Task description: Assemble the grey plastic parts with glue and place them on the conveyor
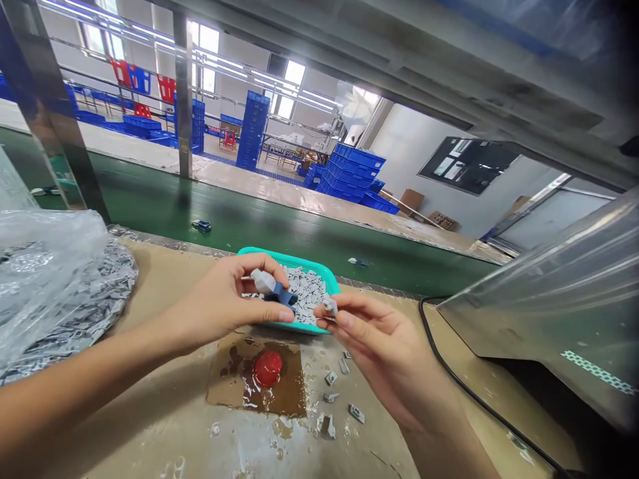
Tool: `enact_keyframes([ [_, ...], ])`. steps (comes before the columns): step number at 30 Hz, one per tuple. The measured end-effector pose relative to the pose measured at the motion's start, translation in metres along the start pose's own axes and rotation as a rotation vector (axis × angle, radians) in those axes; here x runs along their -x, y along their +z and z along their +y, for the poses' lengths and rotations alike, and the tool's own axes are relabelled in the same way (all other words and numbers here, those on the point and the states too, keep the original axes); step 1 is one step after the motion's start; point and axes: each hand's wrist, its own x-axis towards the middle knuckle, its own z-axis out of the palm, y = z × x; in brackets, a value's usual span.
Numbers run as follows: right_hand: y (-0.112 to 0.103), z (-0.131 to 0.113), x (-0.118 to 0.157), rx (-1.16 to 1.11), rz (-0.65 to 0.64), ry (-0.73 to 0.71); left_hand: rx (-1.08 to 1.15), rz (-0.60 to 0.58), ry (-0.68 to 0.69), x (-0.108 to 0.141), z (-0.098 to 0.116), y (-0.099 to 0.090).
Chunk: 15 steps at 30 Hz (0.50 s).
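In my left hand [234,296] is a small toy-like plastic assembly [279,294], dark blue with a light grey end, gripped between thumb and fingers. My right hand [384,346] pinches a small light grey plastic piece [329,306] at its fingertips, a short gap to the right of the assembly. Just beyond both hands sits a turquoise basket [327,276] filled with many small grey plastic pieces [307,293]. Below the hands, a wet red dome-shaped object [268,368] rests on a brown square sheet [224,389]. Several loose grey parts [356,413] lie to its right.
A clear plastic bag [54,246] over a heap of grey parts [117,279] stands at left. Behind the basket runs a green conveyor belt [279,223] carrying blue-and-grey assemblies [202,225]. A black cable [449,372] and a metal housing [544,293] border the right side.
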Motion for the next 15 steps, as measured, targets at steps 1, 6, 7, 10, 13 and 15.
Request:
enact_keyframes([
  [1,-0.002,0.006,0.005,0.197,0.045,-0.116,0.016,0.019,-0.005,-0.002,-0.002,-0.002],
  [6,-0.006,0.057,0.041,0.854,-0.032,-0.552,0.194,0.031,-0.010,-0.010,-0.010,-0.009],
  [7,-0.005,0.067,0.047,0.916,-0.034,-0.598,0.201,0.027,-0.015,-0.010,-0.011,-0.010],
  [10,-0.002,0.086,0.059,1.032,0.015,-0.672,0.200,0.023,-0.020,-0.010,-0.011,-0.010],
  [13,-0.001,0.091,0.061,1.062,0.041,-0.681,0.196,0.028,-0.005,-0.009,-0.011,-0.010],
  [15,-0.002,0.090,0.061,1.073,0.045,-0.675,0.184,0.037,0.005,-0.008,-0.010,-0.010],
])
